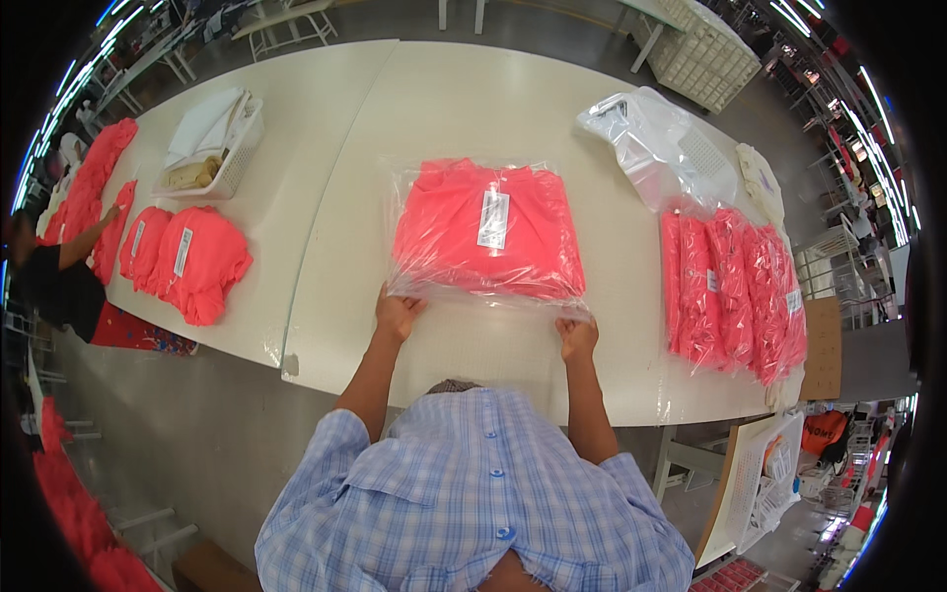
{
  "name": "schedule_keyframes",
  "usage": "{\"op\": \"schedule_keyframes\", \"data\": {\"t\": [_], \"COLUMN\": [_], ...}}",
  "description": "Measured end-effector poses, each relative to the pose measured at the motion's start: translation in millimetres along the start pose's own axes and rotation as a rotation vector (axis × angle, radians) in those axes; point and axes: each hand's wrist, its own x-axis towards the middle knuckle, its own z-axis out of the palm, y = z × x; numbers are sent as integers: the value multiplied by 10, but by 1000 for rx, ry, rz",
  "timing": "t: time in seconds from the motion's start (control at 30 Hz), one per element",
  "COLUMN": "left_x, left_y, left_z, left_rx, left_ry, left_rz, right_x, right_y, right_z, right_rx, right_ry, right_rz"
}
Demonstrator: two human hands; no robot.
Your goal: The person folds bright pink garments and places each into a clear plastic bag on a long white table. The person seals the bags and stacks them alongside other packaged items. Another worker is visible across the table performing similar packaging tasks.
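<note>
A folded coral-pink garment (444,222) lies flat inside a clear plastic bag (488,297) on the white table in front of me. A white label with printing (493,220) shows at the middle of the garment. My left hand (399,314) pinches the near left corner of the bag. At the near right corner, my right hand (577,337) grips the bag's edge between thumb and fingers. Between the two hands the near edge of the plastic is stretched out, a little beyond the garment.
Bagged pink garments (729,288) stand in a row at the right, below clear plastic bags (658,148). Left are bundled pink garments (196,259) and a white basket (248,140) holding papers. A co-worker (66,281) handles pink garments at the far left. A seam (325,177) crosses the table (473,96).
</note>
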Motion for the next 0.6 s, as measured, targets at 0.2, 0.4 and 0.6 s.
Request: {"op": "schedule_keyframes", "data": {"t": [0.2, 0.4, 0.6], "left_x": [-75, -302, -361], "left_y": [-69, -709, -1014], "left_z": [-449, -238, 516], "left_rx": [-11, 141, 263], "left_ry": [243, -75, -348], "left_rz": [176, -148, -142], "right_x": [-636, -752, -711], "right_y": [382, 374, 328], "right_z": [-602, -324, -191], "right_rx": [-379, -424, -445], "right_ry": [-63, 2, -25], "right_rz": [-125, -150, -227]}}
